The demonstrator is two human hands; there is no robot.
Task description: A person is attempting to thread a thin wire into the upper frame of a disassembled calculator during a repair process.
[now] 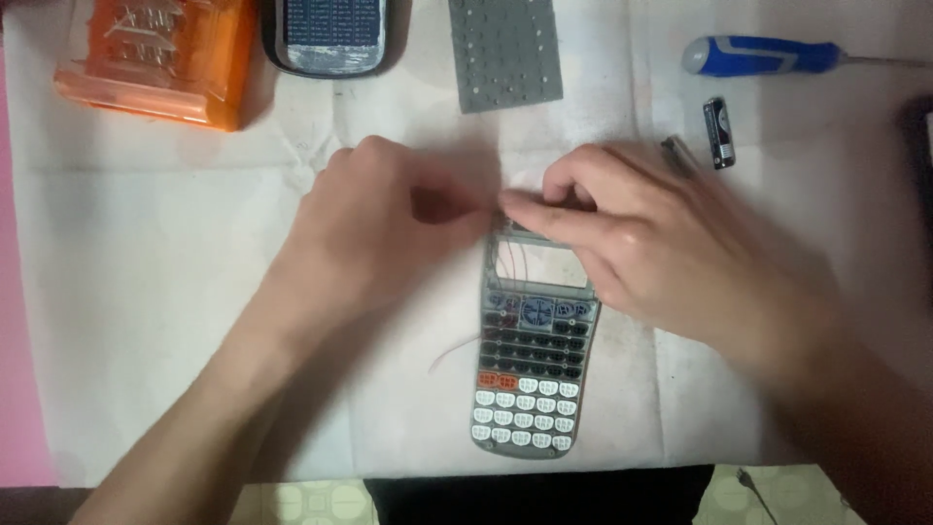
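Looking down at my bench [146,292], covered in a white paper sheet. Dead centre is a grey plastic calculator front shell [530,350] lying face up, rows of white, dark and orange keys, its display window just an open hole with thin red wires showing through it. Another thin wire pokes out from its left edge.

My left hand [379,224] is curled up at the top left corner of the shell, fingertips pinched together. On what, I honestly can't tell, too small and blurry. My right hand [641,233] lies over the top right of the shell, fingers stretched left along its upper edge and pressing on it, almost meeting the left fingertips.

Further back: a grey rubbery keypad mat with dots [505,49], a dark display module [330,34] and an orange translucent plastic box [160,58] off to the left. To the right, a blue-handled screwdriver [768,55] and a small black battery [718,132], well apart from the hands.
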